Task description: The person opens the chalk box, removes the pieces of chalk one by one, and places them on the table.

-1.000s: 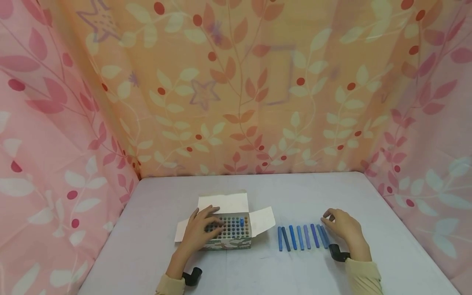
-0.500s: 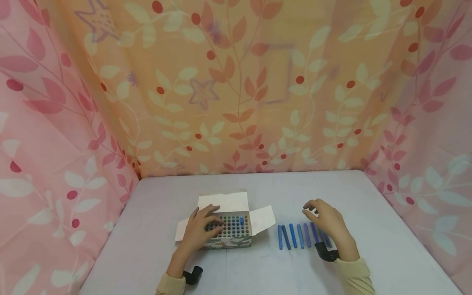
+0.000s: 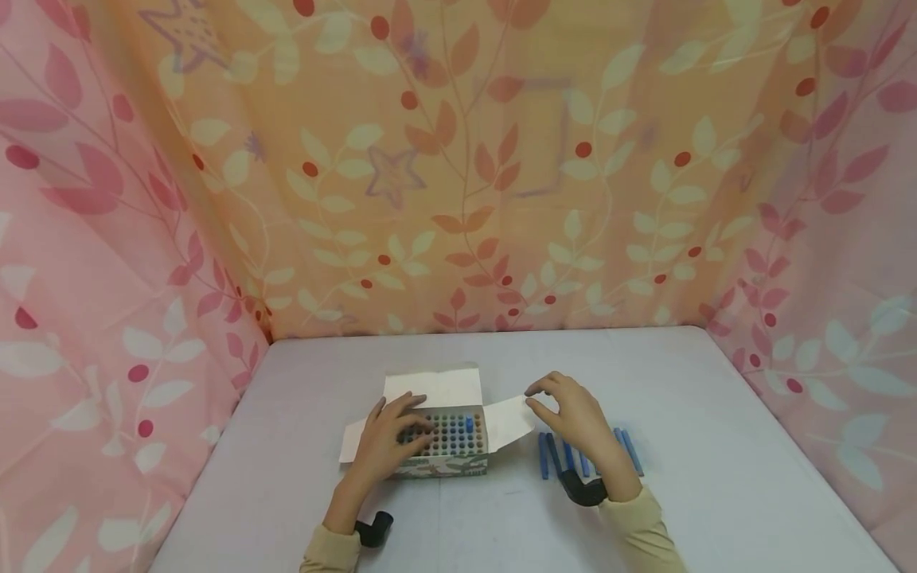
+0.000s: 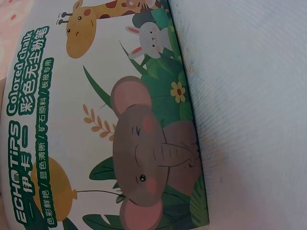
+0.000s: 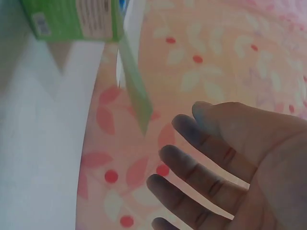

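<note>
An opened chalk box point(image 3: 451, 465) holds rows of coloured chalk ends, with one blue chalk point(image 3: 469, 423) standing higher than the others. My left hand point(image 3: 383, 438) rests over the left part of the box, fingers spread above the chalk. In the left wrist view, the printed chalk box point(image 4: 139, 139) shows an elephant and the words "Colored chalk". My right hand point(image 3: 576, 414) is by the right flap point(image 3: 510, 422). The right wrist view has this right hand point(image 5: 225, 158) holding nothing, its fingers loosely bent and bluish at the tips.
Several blue and purple chalk sticks point(image 3: 543, 456) lie in a row on the white table point(image 3: 501, 525), right of the box; the right forearm covers some of them. Patterned curtains point(image 3: 466, 199) enclose the back and sides.
My right hand has moved left, from beyond the right end of the chalk row, over it, to the box's right flap. The left hand has stayed on the box.
</note>
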A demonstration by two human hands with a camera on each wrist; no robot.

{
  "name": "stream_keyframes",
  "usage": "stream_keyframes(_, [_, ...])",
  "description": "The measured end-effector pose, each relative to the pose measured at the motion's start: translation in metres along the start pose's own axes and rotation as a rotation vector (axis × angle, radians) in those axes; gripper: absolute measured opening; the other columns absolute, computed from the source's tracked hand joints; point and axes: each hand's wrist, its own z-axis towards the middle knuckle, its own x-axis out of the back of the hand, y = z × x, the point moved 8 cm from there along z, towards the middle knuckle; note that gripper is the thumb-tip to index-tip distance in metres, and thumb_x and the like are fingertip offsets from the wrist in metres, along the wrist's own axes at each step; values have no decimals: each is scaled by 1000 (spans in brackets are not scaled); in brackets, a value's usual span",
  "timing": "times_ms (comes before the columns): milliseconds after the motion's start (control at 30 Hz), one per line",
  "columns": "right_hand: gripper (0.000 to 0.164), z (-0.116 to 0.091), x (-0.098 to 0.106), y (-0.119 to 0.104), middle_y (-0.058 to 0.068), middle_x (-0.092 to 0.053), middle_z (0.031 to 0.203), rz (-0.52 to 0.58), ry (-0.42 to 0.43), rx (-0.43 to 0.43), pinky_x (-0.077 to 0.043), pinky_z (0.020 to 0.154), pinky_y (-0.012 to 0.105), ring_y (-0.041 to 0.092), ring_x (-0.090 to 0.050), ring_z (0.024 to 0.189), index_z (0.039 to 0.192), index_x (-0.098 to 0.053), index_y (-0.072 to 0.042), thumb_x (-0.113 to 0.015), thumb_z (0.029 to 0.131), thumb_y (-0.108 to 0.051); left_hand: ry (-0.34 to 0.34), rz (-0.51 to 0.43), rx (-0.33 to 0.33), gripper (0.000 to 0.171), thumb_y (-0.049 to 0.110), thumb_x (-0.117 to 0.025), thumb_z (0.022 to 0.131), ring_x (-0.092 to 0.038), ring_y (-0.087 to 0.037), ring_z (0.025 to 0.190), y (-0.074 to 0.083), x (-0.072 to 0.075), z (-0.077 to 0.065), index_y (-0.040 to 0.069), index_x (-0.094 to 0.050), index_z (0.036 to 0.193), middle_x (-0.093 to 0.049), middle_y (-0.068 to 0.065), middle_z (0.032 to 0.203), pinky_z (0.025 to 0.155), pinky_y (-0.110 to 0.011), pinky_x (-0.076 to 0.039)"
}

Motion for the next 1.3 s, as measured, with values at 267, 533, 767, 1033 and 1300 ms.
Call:
stream_keyframes(267, [8, 9, -25, -41, -2, -62, 87, -53, 31, 124, -46, 65, 34, 19, -56, 79, 82, -71, -19, -73, 79, -25, -3, 8, 6, 14, 36, -74, 77, -39, -26, 132, -1, 0, 0, 28, -71, 88, -54, 2, 132, 112, -55, -19])
stream_keyframes(533, [15, 11, -60, -59, -5, -55, 78, -135, -49, 118, -34, 63, 28, 14, -47, 72, 76, -70, -22, -75, 76, -36, 7, 14, 1, 14, 35, -74, 77, -40, -26, 131, -1, 1, 0, 28, -71, 88, -54, 2, 132, 112, -55, -19])
stream_keyframes(767, [19, 12, -78, -62, -5, -53, 77, -228, -64, 76, -33, 63, 30, 15, -46, 70, 70, -68, -23, -76, 74, -40, -3, 20, 4, 14, 37, -73, 78, -39, -25, 132, -2, 0, 0, 29, -71, 89, -53, 4, 133, 112, -56, -19])
stream_keyframes(1033, [18, 13, -77, -65, -4, -53, 76, -254, -26, 64, -34, 63, 31, 15, -46, 68, 71, -68, -21, -77, 73, -37, -14, 5, 15, 12, 35, -73, 78, -38, -25, 133, -1, 0, 0, 29, -71, 88, -53, 3, 133, 114, -53, -16])
stream_keyframes(1300, [17, 13, -71, -68, -6, -52, 75, -228, 15, 66, -35, 65, 30, 13, -47, 66, 70, -67, -21, -76, 73, -35, -10, 10, 21, 11, 36, -74, 77, -37, -23, 133, -2, -1, -1, 31, -71, 87, -52, 5, 133, 114, -53, -16])
